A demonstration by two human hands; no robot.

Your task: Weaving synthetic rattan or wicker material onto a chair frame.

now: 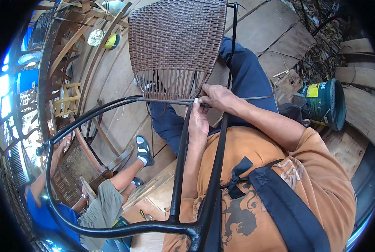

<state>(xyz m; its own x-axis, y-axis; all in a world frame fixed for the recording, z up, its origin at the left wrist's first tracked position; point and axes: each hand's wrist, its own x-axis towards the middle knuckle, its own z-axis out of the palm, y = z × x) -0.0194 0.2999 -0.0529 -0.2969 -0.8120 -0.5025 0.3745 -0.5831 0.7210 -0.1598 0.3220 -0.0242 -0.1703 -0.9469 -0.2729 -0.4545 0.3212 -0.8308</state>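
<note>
A chair with a black metal frame [178,176] lies across my lap, its brown woven panel [177,33] facing up. Below the dense weave, bare upright strands [166,82] run down to a crossbar [164,101] wrapped with strip. My right hand [218,97] pinches a flat weaving strip [256,98] at the panel's lower right corner; the strip's loose length sticks out to the right. From below, my left hand [199,122] closes on the same spot, with something white at a fingertip. The exact grip is partly hidden by the fingers and frame.
Another person [107,197] sits at the lower left, hands on a second woven piece [78,164]. A dark green bucket [328,103] lies at the right by wood scraps. A small wooden stool [68,100] and a yellow-green container [112,41] stand at upper left.
</note>
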